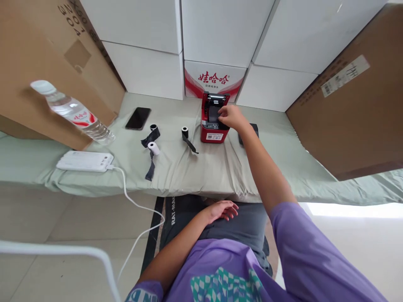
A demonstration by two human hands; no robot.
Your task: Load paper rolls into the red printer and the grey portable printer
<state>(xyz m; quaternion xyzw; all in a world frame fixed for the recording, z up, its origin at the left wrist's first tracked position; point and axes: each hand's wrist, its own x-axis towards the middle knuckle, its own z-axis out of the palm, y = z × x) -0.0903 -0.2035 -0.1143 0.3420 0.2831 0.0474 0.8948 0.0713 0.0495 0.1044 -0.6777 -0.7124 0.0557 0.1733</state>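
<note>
A small red and black label printer (212, 135) stands on the cloth-covered table with its lid up. My right hand (232, 116) reaches into its opening from the right, fingers bent together at the edge of a dark piece inside; what they pinch, if anything, is hidden. Resting on my lap, my left hand (220, 211) holds nothing and its fingers are loosely apart. Left of the printer stands a small black roll (185, 131) with a strip trailing off it. Further left lie another black roll (153, 133) and a white roll (154, 148), each beside a dark strip.
A black phone (138, 118), a white power bank (85, 161) with a white cable (138, 204), and a water bottle (77, 113) are on the left. A dark flat object (254, 129) lies partly behind my right forearm. White boxes (217, 31) and cardboard boxes (355, 100) wall the table.
</note>
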